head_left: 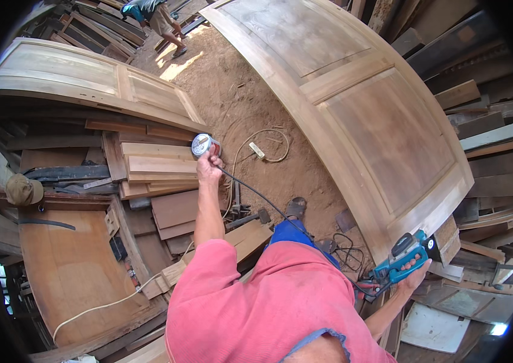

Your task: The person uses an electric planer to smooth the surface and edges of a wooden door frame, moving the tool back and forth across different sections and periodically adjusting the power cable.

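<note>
My left hand (210, 164) is stretched forward, its fingers wrapped round a small round thing (201, 144) with a pale printed disc face and a red side. Its exact kind is unclear. A black cord (256, 192) runs from beside this hand back past my legs. At the lower right, my right hand (412, 275) grips the handle of a teal electric planer (403, 259). The planer is at the near end of a large panelled wooden door (383, 133); whether it touches the wood I cannot tell.
A second panelled door (81, 69) lies across stacked boards at the left. A white extension socket (257, 150) and its cable rest on the dirt floor (226, 85). Loose black cable (348, 254) coils by my feet. A cap (23, 189) sits far left. Another person (158, 21) bends over at the back.
</note>
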### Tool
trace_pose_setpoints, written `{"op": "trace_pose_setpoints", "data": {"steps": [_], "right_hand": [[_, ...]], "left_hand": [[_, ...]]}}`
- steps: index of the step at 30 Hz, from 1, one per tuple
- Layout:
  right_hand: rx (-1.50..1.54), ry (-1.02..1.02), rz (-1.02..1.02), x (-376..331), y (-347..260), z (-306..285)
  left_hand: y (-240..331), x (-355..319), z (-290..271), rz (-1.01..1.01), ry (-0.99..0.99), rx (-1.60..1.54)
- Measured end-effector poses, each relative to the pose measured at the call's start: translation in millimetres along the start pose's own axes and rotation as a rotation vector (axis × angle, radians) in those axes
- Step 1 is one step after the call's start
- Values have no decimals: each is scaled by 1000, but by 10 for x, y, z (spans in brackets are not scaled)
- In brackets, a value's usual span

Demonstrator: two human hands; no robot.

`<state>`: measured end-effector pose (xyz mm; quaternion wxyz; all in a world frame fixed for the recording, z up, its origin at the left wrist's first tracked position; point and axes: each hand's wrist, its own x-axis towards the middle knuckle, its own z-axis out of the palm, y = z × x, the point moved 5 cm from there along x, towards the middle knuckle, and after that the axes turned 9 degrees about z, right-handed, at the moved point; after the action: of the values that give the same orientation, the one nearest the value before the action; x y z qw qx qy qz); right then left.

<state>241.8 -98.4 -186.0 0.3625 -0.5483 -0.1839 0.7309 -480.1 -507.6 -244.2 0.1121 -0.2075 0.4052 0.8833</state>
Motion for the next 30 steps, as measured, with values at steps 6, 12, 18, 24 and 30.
{"op": "trace_pose_setpoints", "data": {"steps": [6, 12, 18, 24, 30], "right_hand": [[-42, 16, -15, 58, -133, 36], [44, 34, 13, 34, -84, 100], [18, 0, 24, 208, -97, -89], [44, -52, 49, 176, -152, 14], [46, -42, 63, 124, 71, 35]], "left_hand": [[-500, -639, 6, -143, -194, 246], [-1621, -1359, -1815, -502, 246, 524], [-1278, -1037, -1100, -340, 224, 285], [396, -665, 681, -43, -448, -249], [-648, -807, -1181, -217, 141, 412]]}}
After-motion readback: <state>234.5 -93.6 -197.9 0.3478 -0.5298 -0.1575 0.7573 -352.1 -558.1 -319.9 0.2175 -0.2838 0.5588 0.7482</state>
